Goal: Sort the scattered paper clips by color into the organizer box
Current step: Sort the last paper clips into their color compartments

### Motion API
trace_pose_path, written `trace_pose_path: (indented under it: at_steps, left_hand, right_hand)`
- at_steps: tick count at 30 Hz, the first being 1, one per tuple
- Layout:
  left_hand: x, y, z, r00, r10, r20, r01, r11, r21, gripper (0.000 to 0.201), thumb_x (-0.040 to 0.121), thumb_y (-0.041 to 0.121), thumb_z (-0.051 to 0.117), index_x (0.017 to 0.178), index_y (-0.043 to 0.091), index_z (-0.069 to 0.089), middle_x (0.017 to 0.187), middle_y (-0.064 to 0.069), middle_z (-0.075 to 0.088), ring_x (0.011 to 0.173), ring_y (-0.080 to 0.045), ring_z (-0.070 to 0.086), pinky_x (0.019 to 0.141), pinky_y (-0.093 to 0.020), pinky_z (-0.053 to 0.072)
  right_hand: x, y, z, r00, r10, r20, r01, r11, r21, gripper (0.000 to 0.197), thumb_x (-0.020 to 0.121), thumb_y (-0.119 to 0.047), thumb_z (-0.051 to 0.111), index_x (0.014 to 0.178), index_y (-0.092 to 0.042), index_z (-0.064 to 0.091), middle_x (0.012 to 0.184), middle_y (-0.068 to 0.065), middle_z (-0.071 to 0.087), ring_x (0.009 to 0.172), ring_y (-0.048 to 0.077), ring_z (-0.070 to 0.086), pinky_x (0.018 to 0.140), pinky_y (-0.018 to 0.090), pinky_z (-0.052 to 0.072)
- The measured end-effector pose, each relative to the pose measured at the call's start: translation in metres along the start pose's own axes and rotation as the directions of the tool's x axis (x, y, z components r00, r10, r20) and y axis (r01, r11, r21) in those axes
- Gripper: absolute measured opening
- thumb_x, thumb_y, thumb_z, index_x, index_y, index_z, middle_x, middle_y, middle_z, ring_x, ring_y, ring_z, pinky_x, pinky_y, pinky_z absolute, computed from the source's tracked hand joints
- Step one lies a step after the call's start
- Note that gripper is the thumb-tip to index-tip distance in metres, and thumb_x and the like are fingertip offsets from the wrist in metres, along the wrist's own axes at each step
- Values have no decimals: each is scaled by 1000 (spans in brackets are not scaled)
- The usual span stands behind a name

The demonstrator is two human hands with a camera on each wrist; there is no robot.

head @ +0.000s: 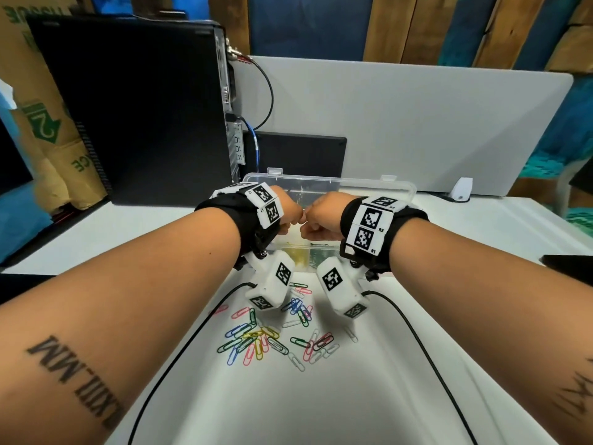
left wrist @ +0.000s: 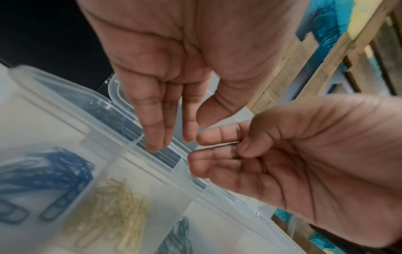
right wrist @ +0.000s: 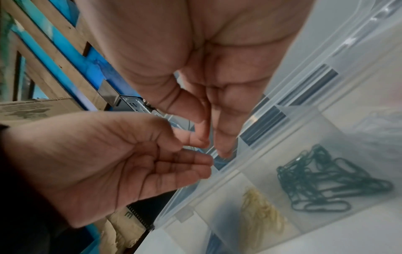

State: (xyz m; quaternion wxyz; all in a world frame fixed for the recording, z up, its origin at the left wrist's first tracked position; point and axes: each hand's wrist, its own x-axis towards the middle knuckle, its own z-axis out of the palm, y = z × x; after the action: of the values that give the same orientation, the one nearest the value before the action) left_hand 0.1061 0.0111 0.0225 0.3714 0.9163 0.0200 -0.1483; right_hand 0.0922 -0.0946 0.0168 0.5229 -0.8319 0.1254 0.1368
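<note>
The clear organizer box (head: pixel 353 185) stands open at the back of the white table. Its compartments hold blue clips (left wrist: pixel 43 171), yellow clips (left wrist: pixel 113 211) and green clips (right wrist: pixel 322 180). Both hands hover close together over the box. My right hand (left wrist: pixel 234 146) pinches a thin dark paper clip (left wrist: pixel 208 148) between thumb and index finger. Its colour is unclear. My left hand (left wrist: pixel 195 130) points its fingers down, nearly straight, with the fingertips beside the clip and nothing visibly in its grasp. Several scattered paper clips (head: pixel 272 335) of mixed colours lie on the table in front of the box.
A black computer tower (head: pixel 134 107) stands at the back left beside a cardboard box (head: pixel 41 123). A white partition (head: pixel 417 123) closes off the back. Two black cables (head: pixel 179 354) trail from the wrists across the table. A dark object (head: pixel 571 261) lies at the right edge.
</note>
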Motion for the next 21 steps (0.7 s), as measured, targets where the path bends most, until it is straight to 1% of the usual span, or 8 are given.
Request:
trace_pose_path:
  at_steps: [4,6,8,10,13,16,18,21]
  left_hand:
    - [-18,-4,0,999,37,-40,-42,993,-110,15,88,3,51,93,5,64,83,-13,59,78,-23,56,94,-33,50]
    - [-29,-9,-2,995,96,-20,-98,985,-146,13,89,2,50,94,7,61,84,-14,58,75,-22,55,89,-33,52]
    - [-43,-20,-6,984,179,22,-175,976,-126,14,91,5,51,84,10,61,80,-10,60,68,-18,55,71,-25,55]
    - [-58,-35,-9,965,260,42,-261,965,18,18,89,8,53,77,19,62,70,0,61,61,-12,56,61,-22,53]
    - [-80,-54,-6,944,314,102,-328,857,397,17,87,17,55,94,25,68,72,12,60,64,-8,57,67,-20,48]
    - [-94,-69,2,938,311,152,-335,710,620,25,87,21,54,107,25,68,95,8,63,91,-12,60,66,-13,38]
    - [-94,-75,7,938,305,165,-334,668,665,27,88,22,53,112,25,66,110,6,64,105,-13,59,63,-12,35]
    - [-89,-77,15,936,280,213,-348,646,679,35,90,17,51,122,27,60,126,7,60,114,-13,56,78,-15,36]
  right_hand:
    - [-14,6,-5,995,-101,4,101,995,3,19,90,0,49,74,-9,55,75,8,59,70,17,59,87,32,53]
    - [-29,11,-10,988,-156,-18,155,988,-22,23,91,1,48,72,-10,55,73,8,58,67,17,58,80,31,54]
    - [-44,17,-15,975,-220,-15,217,970,-105,22,91,-1,48,74,-13,56,75,6,59,67,15,58,73,29,54]
    - [-59,27,-17,968,-249,13,245,940,-236,20,91,-3,50,76,-15,57,75,4,60,68,15,59,67,27,54]
    - [-75,45,-16,977,-200,75,211,848,-487,11,90,-11,52,86,-14,62,76,3,63,66,16,59,63,25,53]
    - [-88,64,-11,984,-105,146,176,713,-678,11,88,-15,54,89,-13,64,74,1,64,59,12,56,57,20,50]
    - [-93,74,-8,986,-42,163,149,666,-731,6,86,-16,57,84,-15,63,74,0,64,62,13,58,56,20,49]
    - [-95,86,-4,987,1,163,123,651,-749,6,81,-19,66,80,-18,60,79,1,62,70,18,58,59,21,50]
